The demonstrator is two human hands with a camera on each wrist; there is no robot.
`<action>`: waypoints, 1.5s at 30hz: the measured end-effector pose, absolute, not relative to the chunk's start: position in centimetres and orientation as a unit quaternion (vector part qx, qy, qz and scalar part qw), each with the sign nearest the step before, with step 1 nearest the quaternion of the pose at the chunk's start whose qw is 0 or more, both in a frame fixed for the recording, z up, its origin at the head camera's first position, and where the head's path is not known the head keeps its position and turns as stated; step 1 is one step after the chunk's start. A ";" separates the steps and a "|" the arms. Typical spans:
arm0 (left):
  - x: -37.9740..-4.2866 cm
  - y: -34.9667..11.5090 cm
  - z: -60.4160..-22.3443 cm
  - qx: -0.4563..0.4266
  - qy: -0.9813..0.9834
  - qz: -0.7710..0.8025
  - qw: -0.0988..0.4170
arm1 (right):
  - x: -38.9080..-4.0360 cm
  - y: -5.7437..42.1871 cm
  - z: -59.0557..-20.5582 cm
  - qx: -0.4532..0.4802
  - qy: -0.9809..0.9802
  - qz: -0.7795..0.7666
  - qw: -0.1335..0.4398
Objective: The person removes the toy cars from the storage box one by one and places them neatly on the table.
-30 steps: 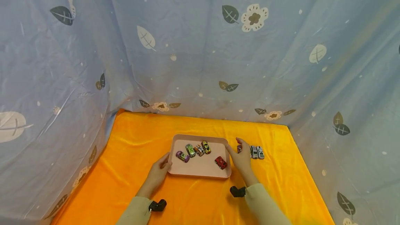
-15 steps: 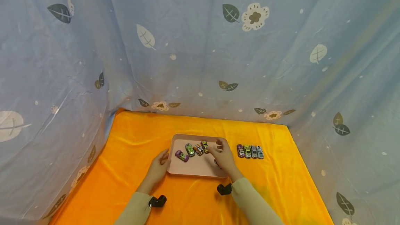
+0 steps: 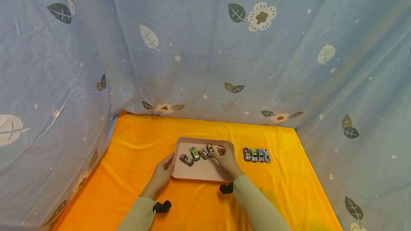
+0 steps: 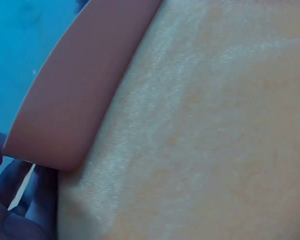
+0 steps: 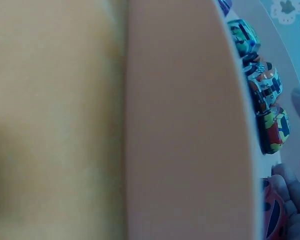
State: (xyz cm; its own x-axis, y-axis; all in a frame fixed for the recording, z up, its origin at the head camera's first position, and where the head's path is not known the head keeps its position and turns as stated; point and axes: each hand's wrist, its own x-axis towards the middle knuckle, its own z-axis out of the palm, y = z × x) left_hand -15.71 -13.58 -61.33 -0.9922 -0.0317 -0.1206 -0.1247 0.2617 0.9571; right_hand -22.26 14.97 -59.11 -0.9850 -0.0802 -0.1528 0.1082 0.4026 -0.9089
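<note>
A shallow pink tray [image 3: 199,174] holds several toy cars. My left hand [image 3: 162,172] grips its left end, with the thumb at the rim and the fingers along the outer wall in the left wrist view. Over the tray's right half, my right hand [image 3: 226,158] has its thumb tip beside a yellow toy car [image 3: 209,147]. Left of that car sit an orange-and-white car [image 3: 203,153], a green car [image 3: 194,153] and a purple-and-green car [image 3: 186,159]. Below the right hand's fingers, a red car [image 5: 274,215] shows in the right wrist view; the hand hides it from the head view.
To the right of the tray, several toy cars stand side by side in a row, from a purple one [image 3: 247,154] to a silver-white one [image 3: 267,155]. An orange-yellow cloth [image 3: 144,131] covers the surface. Blue patterned curtains [image 3: 192,45] enclose the back and sides.
My right hand has moved left from the row of cars to over the tray, uncovering the row and covering the red car. My left hand stays at the tray's left end.
</note>
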 end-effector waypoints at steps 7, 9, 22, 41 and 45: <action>-15.3 -13.8 -61.9 -0.047 0.776 0.628 0.039 | -23.3 15.0 -60.0 0.030 0.818 -0.568 0.089; -15.1 -14.0 -61.9 -0.046 0.774 0.630 0.039 | -23.5 14.9 -60.1 0.033 0.811 -0.576 0.095; -14.8 -14.2 -61.8 -0.060 0.761 0.644 0.052 | -22.9 13.9 -59.5 0.029 0.828 -0.552 0.093; -15.5 -13.7 -62.0 -0.063 0.759 0.645 0.057 | -23.4 14.4 -59.9 0.049 0.841 -0.533 0.083; -15.4 -13.8 -62.0 -0.068 0.761 0.643 0.059 | -23.5 14.3 -59.9 0.051 0.852 -0.513 0.086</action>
